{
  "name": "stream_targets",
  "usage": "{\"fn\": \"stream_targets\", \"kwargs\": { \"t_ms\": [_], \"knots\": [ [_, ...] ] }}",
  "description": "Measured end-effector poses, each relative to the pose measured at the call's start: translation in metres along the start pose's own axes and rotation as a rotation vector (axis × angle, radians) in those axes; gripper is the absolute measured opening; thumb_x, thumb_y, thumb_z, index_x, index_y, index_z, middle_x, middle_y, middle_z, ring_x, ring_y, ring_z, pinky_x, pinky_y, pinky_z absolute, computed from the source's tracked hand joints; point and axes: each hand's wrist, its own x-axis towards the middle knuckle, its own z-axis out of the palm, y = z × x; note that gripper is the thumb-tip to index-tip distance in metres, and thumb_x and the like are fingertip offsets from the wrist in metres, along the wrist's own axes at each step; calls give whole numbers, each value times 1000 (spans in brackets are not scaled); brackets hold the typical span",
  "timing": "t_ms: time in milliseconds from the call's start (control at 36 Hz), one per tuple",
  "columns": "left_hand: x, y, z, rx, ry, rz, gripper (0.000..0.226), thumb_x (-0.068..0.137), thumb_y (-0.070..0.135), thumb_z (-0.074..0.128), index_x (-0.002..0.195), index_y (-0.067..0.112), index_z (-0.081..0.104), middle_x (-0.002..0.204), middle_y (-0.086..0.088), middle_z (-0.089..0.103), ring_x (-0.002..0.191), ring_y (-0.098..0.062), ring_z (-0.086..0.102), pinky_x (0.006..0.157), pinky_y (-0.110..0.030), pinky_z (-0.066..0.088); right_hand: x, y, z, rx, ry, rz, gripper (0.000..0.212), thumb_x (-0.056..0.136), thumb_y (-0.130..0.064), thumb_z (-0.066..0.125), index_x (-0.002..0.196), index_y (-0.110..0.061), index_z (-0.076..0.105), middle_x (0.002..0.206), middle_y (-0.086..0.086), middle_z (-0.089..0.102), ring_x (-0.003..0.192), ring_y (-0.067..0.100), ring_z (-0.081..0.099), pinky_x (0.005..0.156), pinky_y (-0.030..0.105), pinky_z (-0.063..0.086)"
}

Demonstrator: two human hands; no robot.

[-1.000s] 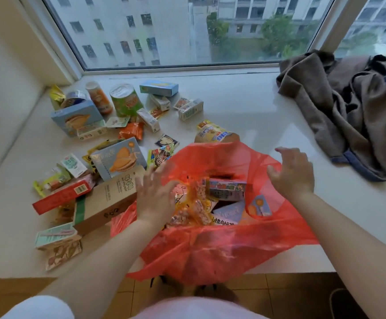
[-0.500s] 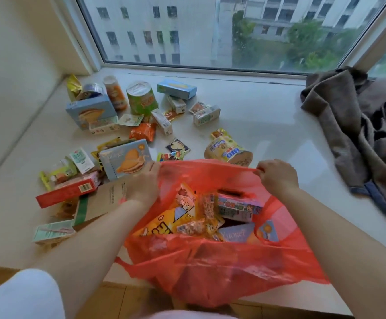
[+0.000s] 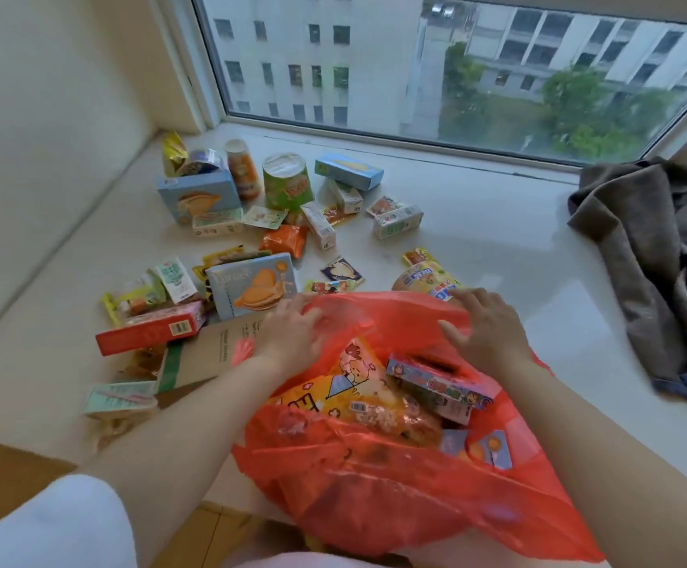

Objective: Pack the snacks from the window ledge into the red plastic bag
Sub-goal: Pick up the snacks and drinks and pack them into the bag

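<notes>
The red plastic bag (image 3: 395, 498) lies open at the near edge of the window ledge (image 3: 497, 239). Inside it are a yellow cartoon packet (image 3: 333, 391), a colourful box (image 3: 436, 387) and other snacks. My left hand (image 3: 292, 334) holds the bag's far left rim with curled fingers. Over the far right rim, my right hand (image 3: 485, 330) rests with fingers spread. Loose snacks lie on the ledge to the left and beyond: a blue biscuit box (image 3: 251, 284), a red box (image 3: 149, 327), a brown carton (image 3: 210, 354), a green tub (image 3: 286, 180) and a yellow round packet (image 3: 423, 276).
A heap of brown and dark clothing (image 3: 641, 248) covers the ledge's right side. The window glass runs along the back and a wall closes the left end. Wooden floor shows below the ledge's front edge.
Both hands gripped the bag's far rim half a second ago. Since then my right hand has let go and spread its fingers. My view has shifted, so the ledge and snacks sit further right.
</notes>
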Motion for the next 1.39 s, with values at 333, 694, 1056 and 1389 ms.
{"fn": "stream_targets", "kwargs": {
  "t_ms": [333, 694, 1056, 1389],
  "knots": [
    [-60, -71, -24, -125, 392, -159, 26, 82, 25, 56, 104, 21, 68, 127, -1, 54, 120, -25, 48, 100, -44, 37, 39, -196, 37, 76, -35, -372, 42, 93, -38, 48, 130, -16, 50, 130, 4, 50, 123, 24, 40, 101, 35, 33],
    [-91, -266, 6, -47, 4, -484, 53, 89, 34, 51, 139, 25, 38, 151, 3, 28, 136, -21, 28, 110, -39, 27, 55, -350, 119, -13, -209, -439, 42, 93, -38, 45, 132, -22, 43, 129, 0, 47, 121, 21, 38, 95, 33, 36],
    [-45, -313, 24, -27, -124, -199, 66, 89, 18, 56, 147, 23, 25, 151, -2, 28, 139, -23, 23, 116, -36, 16, 68, -376, 166, -89, -441, -242, 49, 89, -44, 49, 132, -23, 40, 131, 0, 44, 122, 21, 39, 93, 35, 40],
    [-14, -320, 42, 1, -204, -121, 68, 90, 19, 53, 148, 25, 19, 151, -6, 31, 138, -25, 29, 113, -41, 24, 41, -361, 158, -50, -315, -452, 68, 69, -78, 42, 107, -25, 62, 103, -7, 63, 92, 17, 61, 77, 32, 49]
  ]
}}
